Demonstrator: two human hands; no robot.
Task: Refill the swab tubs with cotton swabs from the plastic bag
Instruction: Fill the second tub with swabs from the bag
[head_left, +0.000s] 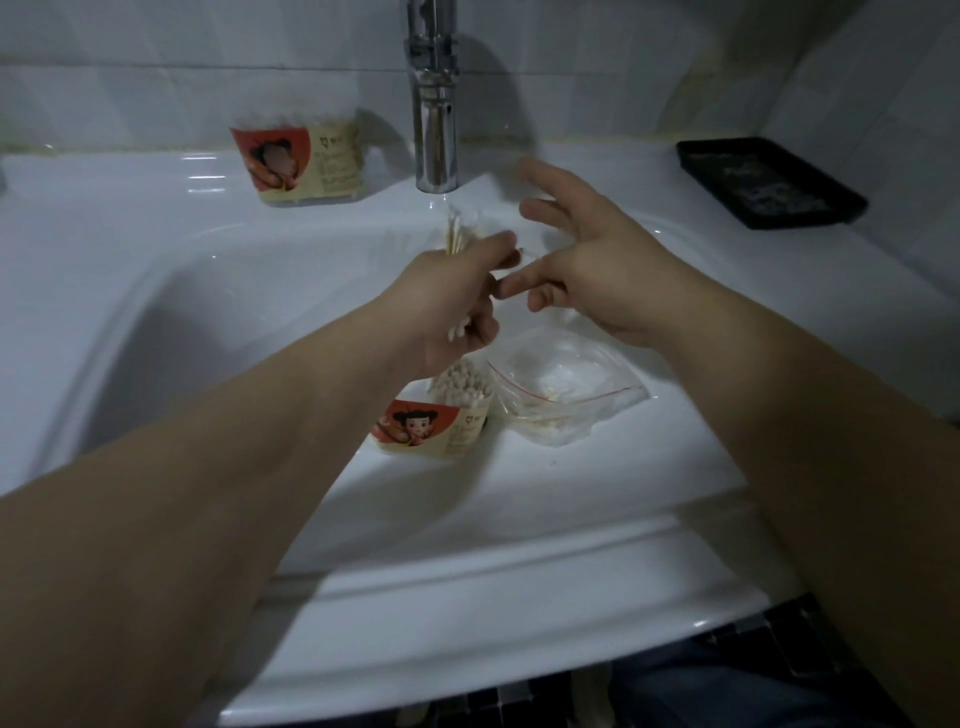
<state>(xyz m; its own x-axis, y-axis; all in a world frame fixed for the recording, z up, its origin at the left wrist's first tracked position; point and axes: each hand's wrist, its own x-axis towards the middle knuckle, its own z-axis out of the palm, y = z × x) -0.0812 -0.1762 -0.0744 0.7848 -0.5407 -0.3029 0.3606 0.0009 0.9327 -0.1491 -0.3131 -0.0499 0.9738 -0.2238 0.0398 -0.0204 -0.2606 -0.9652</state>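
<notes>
Left hand (457, 301) grips a bundle of cotton swabs (454, 236), fingers curled round the middle. Stick ends poke out above the fist and white tips show below it. The bundle's long axis is roughly upright, top leaning away from the person toward the faucet (436, 104).

Right hand (597, 260) holds nothing. Its fingers are spread and relaxed, and the index tip is at or just touching the left hand's fingertips; motion blur, so contact is unclear.

Near swab tub (457, 402) stands open on the front ledge of the sink (156, 291), already packed with swabs standing tips up. It sits directly under the left fist on the person's side, so the left hand is the nearer one. The bundle's lower tips already point down at the opening. Likely next move: lower the bundle straight in along its axis. Risk: the tub looks nearly full, so swabs may jam or spill.

Plastic bag (566, 400) lies just beside the tub on its right, mouth open, with few swabs left inside. Far swab tub (306, 156) stands on the back ledge left of the faucet, well apart from both hands; its fill level cannot be told. Black tray (769, 182) is at back right.
</notes>
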